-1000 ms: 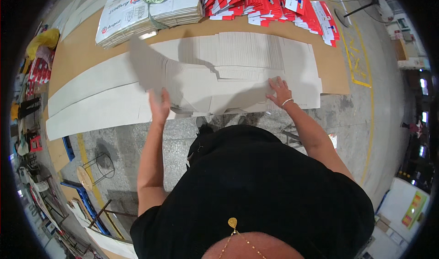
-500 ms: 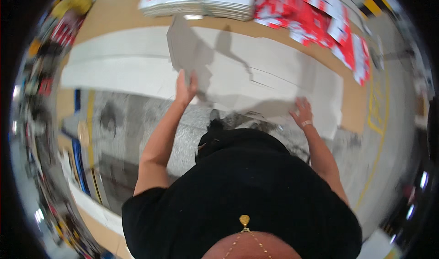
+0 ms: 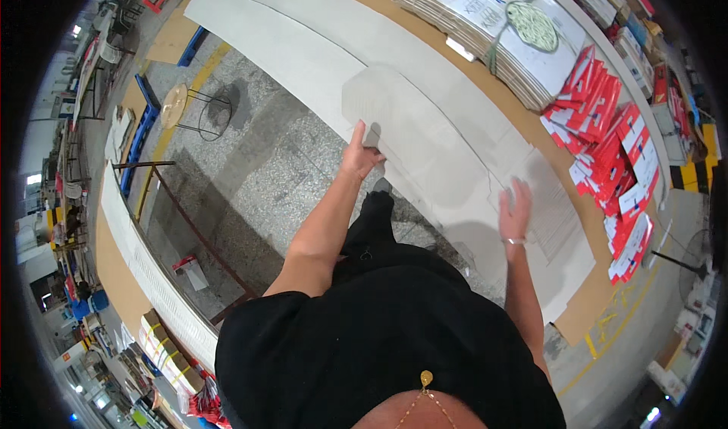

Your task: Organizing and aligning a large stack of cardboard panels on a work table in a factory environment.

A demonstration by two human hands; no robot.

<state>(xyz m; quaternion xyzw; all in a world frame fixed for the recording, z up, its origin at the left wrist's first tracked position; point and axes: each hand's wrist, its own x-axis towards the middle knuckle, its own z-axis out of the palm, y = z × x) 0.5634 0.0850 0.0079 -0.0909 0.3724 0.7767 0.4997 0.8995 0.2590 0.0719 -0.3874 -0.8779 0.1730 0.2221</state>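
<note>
Between the thumb and fingers of the left hand [image 3: 362,156], a pale grey sheet [image 3: 379,95] is held by its near edge, over long white boards [image 3: 284,54]. The right hand's [image 3: 516,213] blurred fingers are loosely spread near stacked sheets [image 3: 560,205]; contact cannot be told. Beyond, a tied bundle [image 3: 474,23] and red-and-white packets [image 3: 599,118] are seen.

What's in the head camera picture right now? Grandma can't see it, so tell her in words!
A person in a black short-sleeved top holds a pale grey card with cut-off corners in the left hand, the right hand over flat white sheets. Beyond lie a string-tied stack of white printed cardboard and red-and-white packets.
</note>
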